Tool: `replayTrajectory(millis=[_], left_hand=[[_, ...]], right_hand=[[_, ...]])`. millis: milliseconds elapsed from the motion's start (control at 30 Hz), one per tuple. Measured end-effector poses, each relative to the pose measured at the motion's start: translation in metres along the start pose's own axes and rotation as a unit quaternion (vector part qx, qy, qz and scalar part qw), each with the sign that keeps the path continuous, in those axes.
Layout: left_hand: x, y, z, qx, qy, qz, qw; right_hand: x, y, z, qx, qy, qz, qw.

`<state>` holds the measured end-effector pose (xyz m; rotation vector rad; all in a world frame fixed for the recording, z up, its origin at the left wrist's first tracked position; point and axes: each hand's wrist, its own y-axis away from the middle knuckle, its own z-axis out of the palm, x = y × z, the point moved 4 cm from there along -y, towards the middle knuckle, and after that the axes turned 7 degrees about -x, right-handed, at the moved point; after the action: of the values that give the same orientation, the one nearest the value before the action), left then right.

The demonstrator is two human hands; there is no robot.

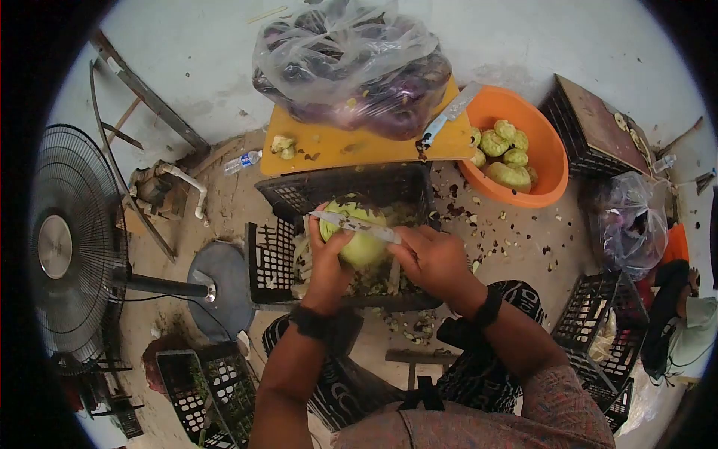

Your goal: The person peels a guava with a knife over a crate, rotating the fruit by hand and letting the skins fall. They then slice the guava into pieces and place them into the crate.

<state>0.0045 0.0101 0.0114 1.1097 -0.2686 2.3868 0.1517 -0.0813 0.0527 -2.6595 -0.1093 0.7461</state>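
Note:
A round pale-green vegetable (363, 247) with dark bits on its top is held over a black plastic crate (359, 182). My left hand (329, 254) wraps round its left side, with the thumb on its front. In my right hand (431, 258) is a knife (351, 223), whose blade lies across the upper part of the vegetable and points left. Peelings and scraps lie in the crate below both hands.
A yellow board (336, 150) beyond the crate bears a bag of purple vegetables (359, 82) and a cleaver (451, 114). Right of it, an orange basin (550, 165) holds peeled vegetables. A fan (56, 247) stands left. Another person's sleeve (692, 329) shows far right.

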Motion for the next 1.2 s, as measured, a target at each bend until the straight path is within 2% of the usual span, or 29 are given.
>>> replayTrajectory(millis=[300, 400, 467, 600, 1100, 1200], left_hand=[[-0.008, 0.001, -0.004, 0.035, -0.056, 0.000, 0.998], [-0.009, 0.004, 0.002, 0.039, -0.024, -0.039, 0.998], [-0.008, 0.003, 0.001, 0.037, -0.030, -0.004, 0.999], [0.002, 0.003, 0.002, 0.052, -0.011, -0.004, 0.999], [-0.005, 0.001, 0.003, 0.047, -0.078, 0.031, 0.995], [-0.006, 0.005, 0.007, 0.050, -0.084, -0.014, 0.995]], right_hand=[[0.001, -0.004, 0.006, 0.016, 0.031, 0.019, 0.999], [0.000, -0.005, 0.004, 0.017, 0.038, 0.016, 0.999], [-0.002, -0.005, 0.002, 0.020, 0.037, 0.013, 0.999], [0.003, -0.001, 0.003, 0.006, 0.014, 0.020, 1.000], [0.010, -0.012, 0.013, -0.005, 0.003, 0.047, 0.999], [0.012, -0.014, 0.015, -0.010, -0.008, 0.053, 0.999]])
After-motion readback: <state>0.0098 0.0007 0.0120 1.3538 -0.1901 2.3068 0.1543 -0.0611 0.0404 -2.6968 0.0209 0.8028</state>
